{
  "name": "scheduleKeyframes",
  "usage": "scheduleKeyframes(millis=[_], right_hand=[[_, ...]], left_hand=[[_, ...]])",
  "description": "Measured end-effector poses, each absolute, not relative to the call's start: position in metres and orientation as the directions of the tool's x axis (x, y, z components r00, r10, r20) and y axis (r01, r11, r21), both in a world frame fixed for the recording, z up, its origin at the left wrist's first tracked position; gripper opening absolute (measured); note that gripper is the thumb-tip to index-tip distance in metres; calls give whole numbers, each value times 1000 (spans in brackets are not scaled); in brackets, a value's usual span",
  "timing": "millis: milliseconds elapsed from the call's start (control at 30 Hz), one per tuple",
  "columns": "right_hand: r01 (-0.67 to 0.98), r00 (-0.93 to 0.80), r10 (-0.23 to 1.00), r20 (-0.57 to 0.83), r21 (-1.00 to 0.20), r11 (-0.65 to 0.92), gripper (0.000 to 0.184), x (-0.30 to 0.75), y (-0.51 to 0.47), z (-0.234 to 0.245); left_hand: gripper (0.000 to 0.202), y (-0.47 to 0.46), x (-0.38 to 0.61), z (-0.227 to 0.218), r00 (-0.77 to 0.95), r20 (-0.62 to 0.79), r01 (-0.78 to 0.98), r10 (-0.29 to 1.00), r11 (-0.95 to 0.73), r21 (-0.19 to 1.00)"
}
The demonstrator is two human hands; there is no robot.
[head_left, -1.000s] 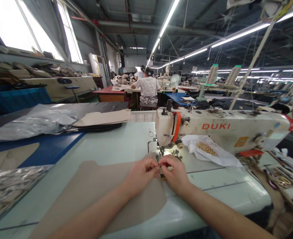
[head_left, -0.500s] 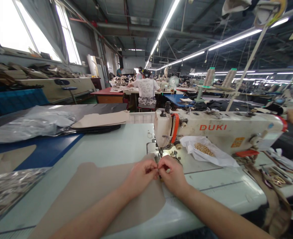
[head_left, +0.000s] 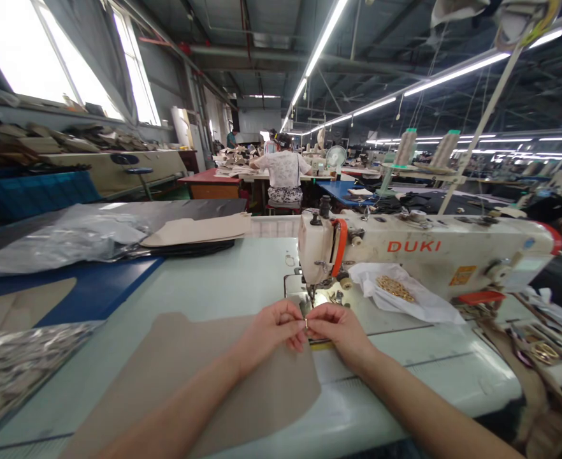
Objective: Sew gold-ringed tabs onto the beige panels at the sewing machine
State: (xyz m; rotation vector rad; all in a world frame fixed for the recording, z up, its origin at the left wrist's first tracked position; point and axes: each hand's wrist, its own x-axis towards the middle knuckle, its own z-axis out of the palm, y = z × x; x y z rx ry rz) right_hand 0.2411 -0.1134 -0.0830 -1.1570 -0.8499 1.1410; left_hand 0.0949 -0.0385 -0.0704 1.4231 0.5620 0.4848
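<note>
My left hand (head_left: 275, 328) and my right hand (head_left: 341, 328) meet in a pinch just in front of the sewing machine's needle area. Between their fingertips is a small shiny metal piece (head_left: 306, 323), too small to name its kind. Under my left hand and forearm lies a flat taupe fabric panel (head_left: 176, 363) with a shaped edge. The white sewing machine (head_left: 429, 248), marked DUKI, stands behind my hands, its needle (head_left: 312, 293) just beyond my fingertips. To its front, a white bag (head_left: 429, 306) lies open with small gold metal parts (head_left: 394, 288) in it.
A beige panel stack (head_left: 199, 229) and clear plastic bag (head_left: 71, 239) lie at the left. Near the right edge stands a tray (head_left: 543, 347) with gold rings. Thread cones (head_left: 406, 148) stand behind the machine. Another person (head_left: 283, 169) sits farther back, facing away.
Both hands stay together near the needle. My fingers have shifted slightly, so the small shiny piece shows between them. The whole view has moved a little.
</note>
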Motion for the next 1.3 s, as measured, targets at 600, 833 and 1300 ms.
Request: scheduleKeyframes(millis=[600, 833, 1300], right_hand=[[-190, 129, 990, -64, -981, -39, 30, 244, -103, -79], [146, 149, 964, 222, -969, 200, 14, 242, -111, -84], [253, 173, 934, 313, -931, 265, 7, 246, -109, -88]], left_hand=[[25, -36, 93, -66, 724, -200, 50, 661, 238, 970], [10, -33, 96, -67, 685, -130, 100, 717, 84, 991], [8, -33, 93, -74, 662, 35, 121, 748, -153, 981]])
